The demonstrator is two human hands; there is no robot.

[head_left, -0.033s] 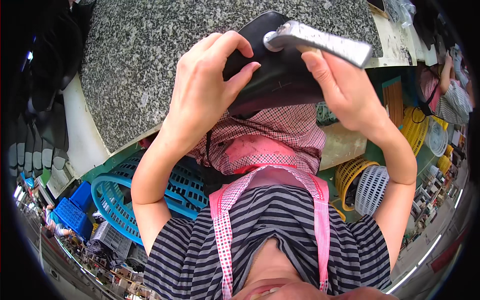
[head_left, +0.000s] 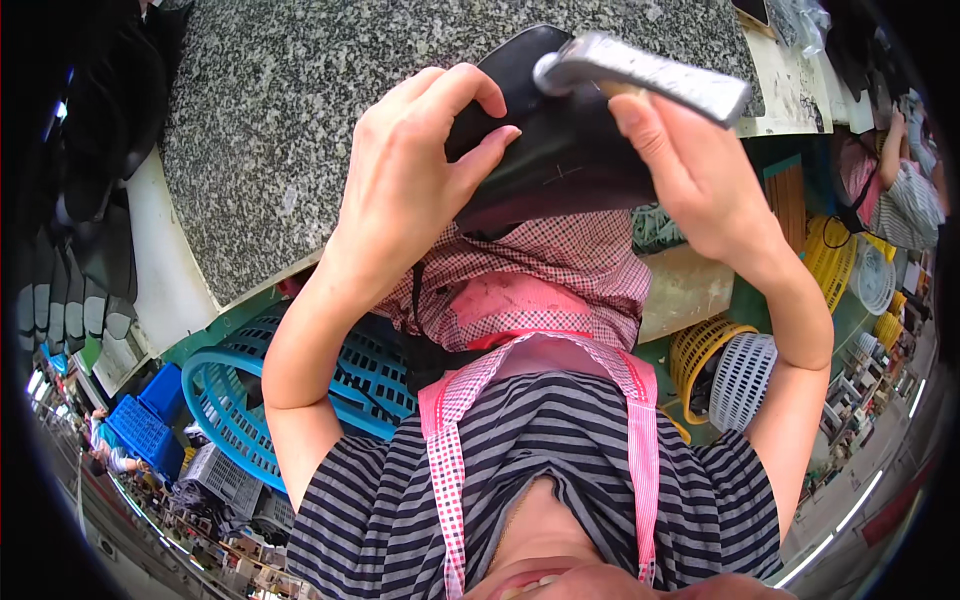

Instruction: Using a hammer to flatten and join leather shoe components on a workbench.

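Hammer [head_left: 655,76], gripped by right hand [head_left: 695,170], sits slightly higher in view than earlier. Left hand [head_left: 412,150] curled at black sheet [head_left: 560,150] across granite slab [head_left: 265,150], hold unclear. Hammer's head slants crosswise over sheet, rounded end toward left hand.

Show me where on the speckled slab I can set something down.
On the slab, the widest bare patch lies between its left edge and the left hand; another runs beyond the black sheet and hammer. Around the sheet it is crowded with hammer, left hand and right hand.
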